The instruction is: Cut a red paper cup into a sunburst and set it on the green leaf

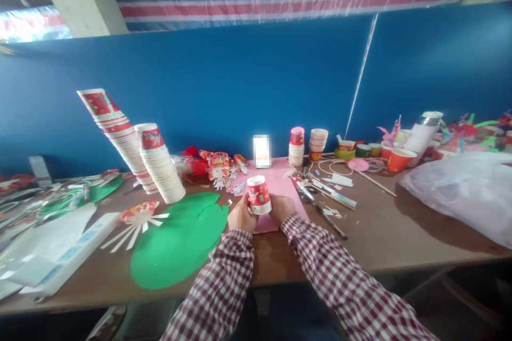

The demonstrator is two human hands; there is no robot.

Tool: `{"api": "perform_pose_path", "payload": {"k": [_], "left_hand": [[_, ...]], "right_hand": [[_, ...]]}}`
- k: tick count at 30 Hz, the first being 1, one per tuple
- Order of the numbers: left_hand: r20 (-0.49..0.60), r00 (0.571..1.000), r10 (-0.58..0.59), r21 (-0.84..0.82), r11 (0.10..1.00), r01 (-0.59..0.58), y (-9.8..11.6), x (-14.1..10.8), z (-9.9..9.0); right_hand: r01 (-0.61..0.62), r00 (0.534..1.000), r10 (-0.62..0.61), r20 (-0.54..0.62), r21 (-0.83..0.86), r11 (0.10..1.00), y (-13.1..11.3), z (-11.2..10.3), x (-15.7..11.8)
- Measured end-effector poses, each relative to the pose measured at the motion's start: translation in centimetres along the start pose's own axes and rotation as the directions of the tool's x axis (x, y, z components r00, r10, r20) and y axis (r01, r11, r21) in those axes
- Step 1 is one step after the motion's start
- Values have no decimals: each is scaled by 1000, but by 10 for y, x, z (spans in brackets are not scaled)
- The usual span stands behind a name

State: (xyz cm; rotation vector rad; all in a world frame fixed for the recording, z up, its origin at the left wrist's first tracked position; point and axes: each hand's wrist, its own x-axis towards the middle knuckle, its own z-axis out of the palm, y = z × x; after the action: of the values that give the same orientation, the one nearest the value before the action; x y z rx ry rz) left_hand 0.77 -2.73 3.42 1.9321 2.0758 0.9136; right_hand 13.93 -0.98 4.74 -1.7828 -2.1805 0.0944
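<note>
A red printed paper cup (259, 196) is held up in front of me, narrow end up and wide end down. My left hand (242, 215) is closed on its left side. Against its right side is my right hand (282, 208), also closed on it, with its fingertips hidden behind the cup. Under and behind the hands lies a pink sheet of paper (280, 184). Left of my left hand is a large green paper shape (180, 245) with a cut in its upper edge. Small paper cut-out figures (220, 173) lie just beyond the hands.
Two tall leaning cup stacks, one farther left (124, 138) and one nearer (160, 165), stand at left. Pens (330, 220) and paper scraps lie at right. Shorter cup stacks (318, 144), a white bottle (423, 136) and a plastic bag (460, 192) stand along the right.
</note>
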Motion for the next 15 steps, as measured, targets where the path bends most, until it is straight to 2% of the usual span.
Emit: {"api": "perform_pose_path", "payload": {"k": [2,8,12,15], "left_hand": [[-2,1000,6,3,1000,-6,-5,2,4],[-56,992,113,-205,971,-122,-14,4,11],[-88,994,68,-330,939,-94,-8,7,21],[-58,997,44,-380,923,-62,-10,10,25]], "right_hand": [[26,1000,-26,9,1,1000,0,0,-1],[95,995,-95,16,17,995,3,2,-3],[133,991,-133,11,33,991,5,3,-3],[155,988,-155,10,41,987,5,4,-2]]}}
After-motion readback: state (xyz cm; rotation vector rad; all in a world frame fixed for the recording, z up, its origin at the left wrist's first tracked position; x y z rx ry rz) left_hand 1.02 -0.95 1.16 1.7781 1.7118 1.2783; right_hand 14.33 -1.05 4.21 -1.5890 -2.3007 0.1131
